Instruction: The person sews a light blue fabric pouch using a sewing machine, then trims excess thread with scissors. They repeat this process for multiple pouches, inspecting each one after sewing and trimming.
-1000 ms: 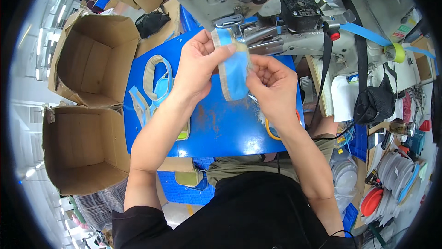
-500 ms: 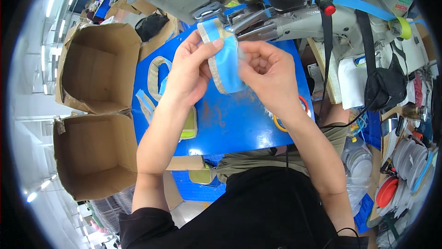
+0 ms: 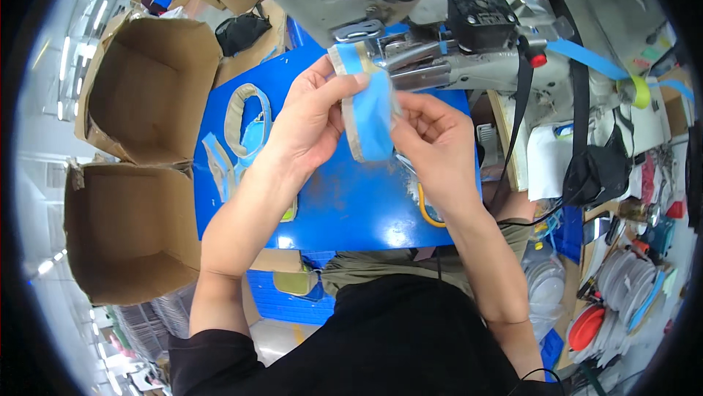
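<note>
Both hands hold a blue fabric piece (image 3: 375, 114) with beige binding along its edge, raised just in front of the sewing machine (image 3: 469, 70). My left hand (image 3: 311, 121) pinches its upper left part, thumb on top. At its right edge, my right hand (image 3: 439, 143) has curled fingers and thumb closed on the fabric. The piece's upper end lies close to the presser foot (image 3: 359, 30); whether it touches is unclear. Left of my left hand, a beige-and-blue fabric loop (image 3: 233, 125) and a bound strip (image 3: 219, 167) lie on the blue table (image 3: 344, 209).
Two open cardboard boxes (image 3: 146, 88) stand left of the table. An orange scissor handle (image 3: 425, 209) shows beside my right wrist. Blue tape (image 3: 597, 59) runs along the machine's right side, above a black pouch (image 3: 600, 176). Stacked discs (image 3: 626, 279) sit at the far right.
The whole view has shifted, with boxes and table now further left. The same fabric piece stays in both hands, slightly blurred, and more of the loop shows beside my left forearm.
</note>
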{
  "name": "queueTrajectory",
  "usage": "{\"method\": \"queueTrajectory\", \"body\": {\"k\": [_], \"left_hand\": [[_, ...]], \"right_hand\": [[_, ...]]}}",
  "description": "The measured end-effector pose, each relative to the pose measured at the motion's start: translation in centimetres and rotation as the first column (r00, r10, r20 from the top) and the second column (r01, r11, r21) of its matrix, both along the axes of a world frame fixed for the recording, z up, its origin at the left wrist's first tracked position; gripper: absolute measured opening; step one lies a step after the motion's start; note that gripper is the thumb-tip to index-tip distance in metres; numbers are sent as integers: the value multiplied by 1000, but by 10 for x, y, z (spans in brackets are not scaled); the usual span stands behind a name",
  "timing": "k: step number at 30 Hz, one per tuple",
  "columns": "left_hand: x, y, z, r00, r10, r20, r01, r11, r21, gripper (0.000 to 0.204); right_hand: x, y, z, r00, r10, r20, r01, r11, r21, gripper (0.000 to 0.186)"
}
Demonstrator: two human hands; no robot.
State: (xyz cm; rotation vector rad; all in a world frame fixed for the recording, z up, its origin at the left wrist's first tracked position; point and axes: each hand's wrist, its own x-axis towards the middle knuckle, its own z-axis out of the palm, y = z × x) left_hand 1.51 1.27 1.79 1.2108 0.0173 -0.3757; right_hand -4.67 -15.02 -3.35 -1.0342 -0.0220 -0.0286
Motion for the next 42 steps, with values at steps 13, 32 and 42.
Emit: {"method": "queueTrajectory", "body": {"k": [13,32,42], "left_hand": [[-24,6,-10,969,21,246,-76,973,219,19],[-44,-10,9,991,1,-134,7,998,61,20],[-30,-9,13,995,-57,-82,64,994,87,18]], "right_hand": [[1,-8,6,1000,14,-3,-14,994,-110,23],[-7,-9,-5,997,-32,68,44,982,-183,22],[0,-4,-1,997,-46,54,54,987,-153,18]]}}
